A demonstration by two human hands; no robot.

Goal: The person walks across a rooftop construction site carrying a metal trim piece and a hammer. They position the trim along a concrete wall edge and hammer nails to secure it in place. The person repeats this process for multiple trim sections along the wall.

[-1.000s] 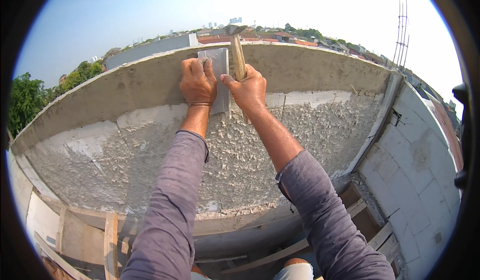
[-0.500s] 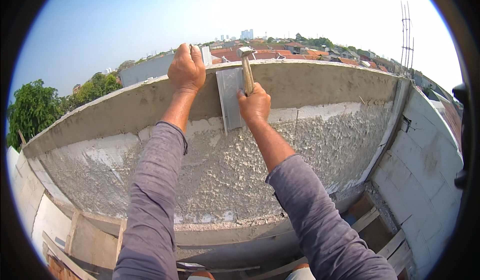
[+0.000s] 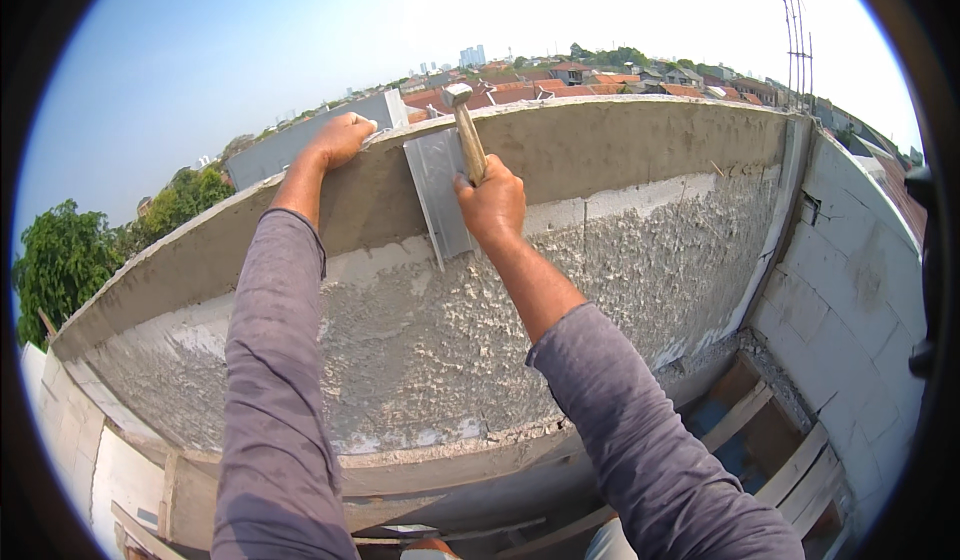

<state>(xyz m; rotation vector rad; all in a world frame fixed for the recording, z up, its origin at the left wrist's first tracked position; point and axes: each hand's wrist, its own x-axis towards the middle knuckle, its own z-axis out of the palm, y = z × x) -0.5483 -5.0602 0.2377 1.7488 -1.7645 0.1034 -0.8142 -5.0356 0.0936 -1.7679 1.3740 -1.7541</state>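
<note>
My right hand (image 3: 492, 200) is wrapped round the wooden handle of a hammer (image 3: 468, 142), whose metal head points up above the wall's top edge. Behind the hammer, a grey flat panel with a raised side edge (image 3: 437, 192) hangs against the wall (image 3: 620, 145), slightly tilted. To the left of that panel, my left hand (image 3: 340, 140) is at the top edge of the wall with its fingers curled together. Whatever those fingers may hold is too small or hidden to make out.
Smooth plaster covers the wall's upper band; rough mortar (image 3: 640, 270) lies below. A pale block wall (image 3: 850, 300) meets it at the right. Wooden planks (image 3: 790, 470) lie at the lower right. Rooftops (image 3: 600, 85) and trees (image 3: 65, 270) stand beyond, with upright rebar (image 3: 795, 40).
My left hand has come down and left onto the wall's top edge. The hammer stays in my right hand, its head now leaning a little more to the left. The view has shifted slightly.
</note>
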